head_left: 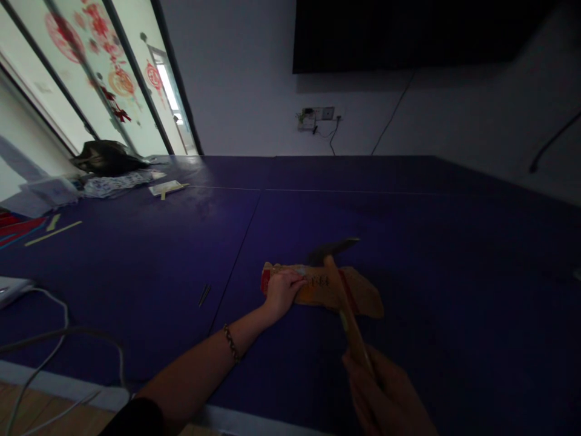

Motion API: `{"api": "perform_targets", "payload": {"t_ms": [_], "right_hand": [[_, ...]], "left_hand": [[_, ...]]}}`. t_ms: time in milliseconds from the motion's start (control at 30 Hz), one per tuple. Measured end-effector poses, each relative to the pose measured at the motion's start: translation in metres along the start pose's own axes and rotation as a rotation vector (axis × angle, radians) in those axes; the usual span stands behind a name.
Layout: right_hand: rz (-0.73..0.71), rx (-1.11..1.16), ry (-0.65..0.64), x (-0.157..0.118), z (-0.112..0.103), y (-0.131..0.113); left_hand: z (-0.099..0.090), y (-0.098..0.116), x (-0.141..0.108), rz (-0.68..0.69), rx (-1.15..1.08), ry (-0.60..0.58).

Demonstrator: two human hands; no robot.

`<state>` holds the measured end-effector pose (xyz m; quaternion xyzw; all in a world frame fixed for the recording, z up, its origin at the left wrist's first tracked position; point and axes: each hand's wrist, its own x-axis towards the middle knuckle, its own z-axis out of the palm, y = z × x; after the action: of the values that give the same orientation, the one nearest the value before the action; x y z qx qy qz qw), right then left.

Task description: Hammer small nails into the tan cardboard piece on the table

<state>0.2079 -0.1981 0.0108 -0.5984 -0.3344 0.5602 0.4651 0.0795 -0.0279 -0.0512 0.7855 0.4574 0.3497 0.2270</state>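
Observation:
My right hand is wrapped around the wooden handle of a hammer. The dark hammer head is raised at the far end, in front of a flat tan piece on the purple table surface. That piece has an irregular outline, dark marks along its middle, a red end and a red stripe; its material is hard to tell. My left hand rests on the left part of it with fingers pressed together. Whatever they pinch, if anything, is too small and dim to make out. Two thin dark rods lie left of my left hand.
White and dark cables curl at the lower left beside a white device. Yellowish strips, papers and a dark bag lie farther back left. A wall with sockets and a black screen stands behind.

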Motion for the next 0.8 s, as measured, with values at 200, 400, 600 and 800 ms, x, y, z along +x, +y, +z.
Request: {"api": "perform_targets", "payload": {"t_ms": [200, 400, 600, 800], "right_hand": [[-0.055, -0.221, -0.052, 0.011, 0.0138, -0.0014], [-0.021, -0.245, -0.063, 0.0118, 0.0089, 0.003], [-0.04, -0.254, -0.042, 0.0109, 0.0118, 0.0043], [-0.06, -0.274, -0.034, 0.0086, 0.0129, 0.0032]], "left_hand": [[-0.0006, 0.0016, 0.0002, 0.019, -0.002, -0.007], [0.0005, 0.0002, 0.0005, 0.042, -0.025, -0.034], [0.0017, -0.0004, 0.001, 0.044, 0.005, -0.039], [0.0019, 0.0006, 0.0007, 0.053, 0.026, -0.044]]}}
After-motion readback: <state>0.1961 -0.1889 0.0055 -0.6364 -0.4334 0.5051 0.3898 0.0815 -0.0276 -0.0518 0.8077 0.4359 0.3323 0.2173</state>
